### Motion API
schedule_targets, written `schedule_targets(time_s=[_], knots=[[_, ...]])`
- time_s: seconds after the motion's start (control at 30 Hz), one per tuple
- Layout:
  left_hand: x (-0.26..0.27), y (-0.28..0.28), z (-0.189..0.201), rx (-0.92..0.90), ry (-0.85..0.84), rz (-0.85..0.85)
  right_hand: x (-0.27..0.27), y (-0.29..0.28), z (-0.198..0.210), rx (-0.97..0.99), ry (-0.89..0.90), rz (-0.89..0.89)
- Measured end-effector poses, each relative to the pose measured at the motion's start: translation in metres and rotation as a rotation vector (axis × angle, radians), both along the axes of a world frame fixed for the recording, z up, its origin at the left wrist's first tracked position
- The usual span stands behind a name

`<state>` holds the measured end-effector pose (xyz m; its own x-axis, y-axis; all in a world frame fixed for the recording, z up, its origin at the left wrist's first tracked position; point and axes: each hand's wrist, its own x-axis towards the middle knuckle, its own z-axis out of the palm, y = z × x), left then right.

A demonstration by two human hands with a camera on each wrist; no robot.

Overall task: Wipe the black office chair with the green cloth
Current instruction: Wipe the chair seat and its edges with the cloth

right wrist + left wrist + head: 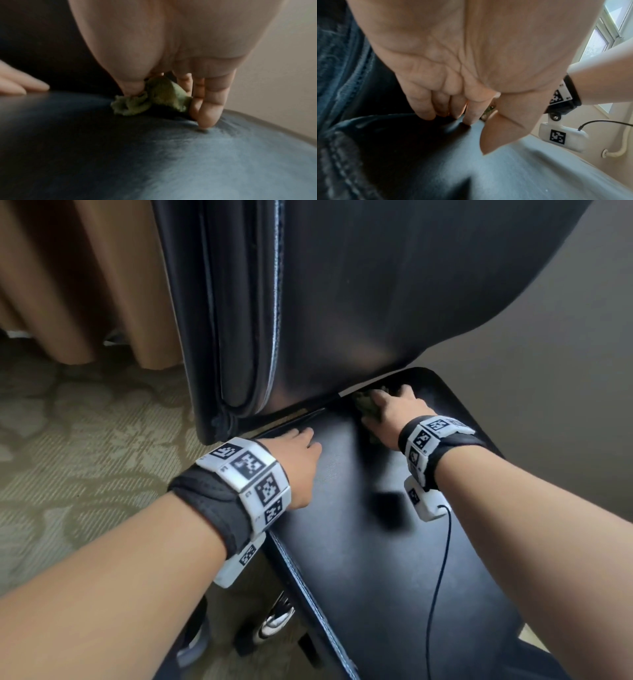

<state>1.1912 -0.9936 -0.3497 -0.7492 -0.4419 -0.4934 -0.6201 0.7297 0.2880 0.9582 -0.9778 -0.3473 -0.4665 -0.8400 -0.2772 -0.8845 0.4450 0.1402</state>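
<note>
Two bare forearms are reaching in from the bottom corners of the head view, each wearing a wristband with printed markers. At centre frame the left hand (298, 463) is lying flat with straight fingers on the seat of the black office chair (370, 542), holding nothing and seemingly bracing it. To its right, higher in the frame, the right hand (394, 414) is pressing the bunched green cloth (368, 405) into the seam where the seat is meeting the backrest; a tan curtain (78, 275) is hanging at upper left over a patterned carpet (68, 440). In the left wrist view the fingers (471, 115) are resting with their tips on the dark seat, and a sliver of the cloth is peeking out just beyond them. In the right wrist view (rather blurred) the thumb and fingers are curling round the crumpled cloth, fingertips (205, 121) touching the leather. The step in hand is probably wiping the rear of the seat; the next move likely calls for dragging the cloth along the seam or forward across the seat while the left hand is steadying the chair. Count: one chair, one cloth, two hands.
</note>
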Motion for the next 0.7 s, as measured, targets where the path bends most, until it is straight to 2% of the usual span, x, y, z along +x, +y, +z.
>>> schedule_targets(time_s=[0.07,0.3,0.43,0.6,0.7], knots=[[-0.002,0.001,-0.002,0.005,-0.001,0.009,0.006,-0.003,0.0,-0.018,0.041,0.011],[0.0,-0.003,-0.003,0.014,-0.012,-0.019,0.027,-0.028,0.008,0.007,-0.009,0.235],[0.001,-0.004,-0.002,-0.021,0.0,-0.034,0.048,-0.021,0.009,0.045,-0.12,0.371],[0.001,-0.004,-0.001,0.021,-0.011,-0.021,0.04,-0.024,0.009,-0.015,-0.104,0.314],[0.002,-0.006,-0.004,-0.008,0.024,-0.028,0.065,-0.025,0.0,0.005,-0.208,0.368]])
